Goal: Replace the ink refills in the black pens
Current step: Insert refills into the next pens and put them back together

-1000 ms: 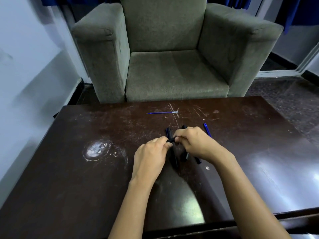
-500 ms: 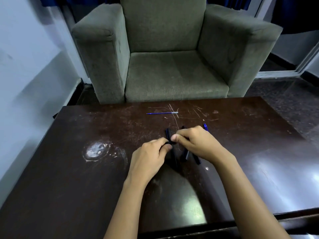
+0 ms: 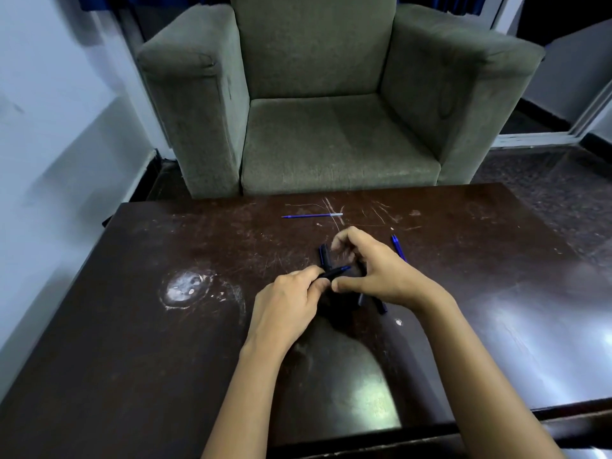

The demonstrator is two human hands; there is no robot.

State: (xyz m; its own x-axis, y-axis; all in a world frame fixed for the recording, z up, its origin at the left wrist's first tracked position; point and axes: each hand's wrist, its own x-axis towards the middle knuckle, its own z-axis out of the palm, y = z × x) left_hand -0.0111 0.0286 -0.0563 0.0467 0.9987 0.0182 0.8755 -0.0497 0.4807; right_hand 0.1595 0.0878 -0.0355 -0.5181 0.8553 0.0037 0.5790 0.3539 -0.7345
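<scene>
Black pen [image 3: 332, 273] is pinched in the left hand [image 3: 288, 306], with thumb and forefinger curled round its barrel. Its blue-tipped end pokes out up and to the right, just above the middle of the table [image 3: 132, 326]. The right hand [image 3: 377, 270] hangs just beside it with the fingers arched over and the thumb stretched toward the left hand, close under the pen's free end. Its fingertips [image 3: 342, 238] are blurred, so I cannot tell whether they hold anything, nor whether the thumb touches the pen.

A second black pen [image 3: 323, 255] lies on the wood just beyond the left hand's knuckles, pointing away from the person. Two dark pen ends [image 3: 380, 306] stick out from under the right wrist, side by side and slanting toward the near right. A slim blue piece [image 3: 398, 247] shows past the right hand's far side, partly hidden by it; whether it is a pen or a refill I cannot tell.

Further off, near the table's far edge and well apart from the hands, a thin blue refill [image 3: 313, 215] lies crosswise, with its white end to the right.

The tabletop is dark brown, glossy and scratched. It has a pale round stain [image 3: 185, 288] to the left of the hands and a small white speck [image 3: 399, 322] near the right forearm. A grey-green armchair [image 3: 318, 134] stands right behind the table, with a pale wall [image 3: 49, 127] on the left
</scene>
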